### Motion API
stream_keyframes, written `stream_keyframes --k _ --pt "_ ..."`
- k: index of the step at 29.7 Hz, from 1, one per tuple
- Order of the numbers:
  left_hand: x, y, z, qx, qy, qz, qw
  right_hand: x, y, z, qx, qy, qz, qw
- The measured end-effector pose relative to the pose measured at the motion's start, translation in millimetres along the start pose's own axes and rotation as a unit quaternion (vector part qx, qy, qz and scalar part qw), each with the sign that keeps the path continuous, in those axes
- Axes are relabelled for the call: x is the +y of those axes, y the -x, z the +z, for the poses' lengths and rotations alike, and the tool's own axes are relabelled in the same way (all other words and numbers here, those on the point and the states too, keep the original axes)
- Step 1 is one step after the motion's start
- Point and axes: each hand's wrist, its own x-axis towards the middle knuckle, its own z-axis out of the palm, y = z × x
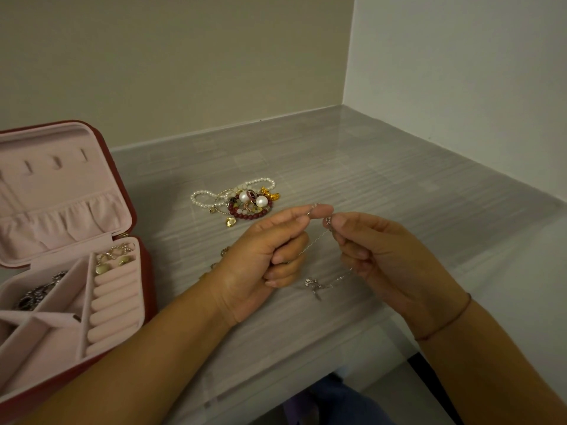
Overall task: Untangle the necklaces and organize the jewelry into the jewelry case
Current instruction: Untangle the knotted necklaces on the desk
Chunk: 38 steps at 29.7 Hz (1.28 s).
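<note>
Against the corner where two walls meet, the grey striped tabletop (399, 185) has bare surface behind the jewelry and out to the right of the hands; its near edge passes under the forearms. At the left side stands the open red jewelry case (61, 191), its pink-lined lid upright, with gold earrings (113, 262) in the back compartment above the ring rolls (113, 302) and a dark silvery piece (40, 292) in a left compartment. The left hand (260, 259) and right hand (383, 256) are raised close together over the middle. Each grip is a thumb-and-forefinger pinch on a thin silver chain necklace (316, 239), the other fingers curled in. Just behind the hands, apart from them, lies a tangled pile of pearl and red bead bracelets (245, 200). The chain drops to its pendant (313, 285), which lies on the tabletop between the wrists.
</note>
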Motion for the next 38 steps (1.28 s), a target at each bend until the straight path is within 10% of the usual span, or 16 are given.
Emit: stream_keyframes --k 9,22,38 --pt "2.5 -1.4 0.8 0.065 0.001 -0.006 0.998 -2.8 0.1 -2.7 0.029 0.077 -0.034 0.996" --pt "-4.6 1.5 8.9 0.166 -0.316 0.190 0.914 2.7 0.8 3.5 0.054 0.080 -0.035 0.995" --pt "-4.2 2.3 9.7 0.226 -0.312 0.180 0.905 3.9 5.3 14.7 0.056 0.085 -0.102 0.990"
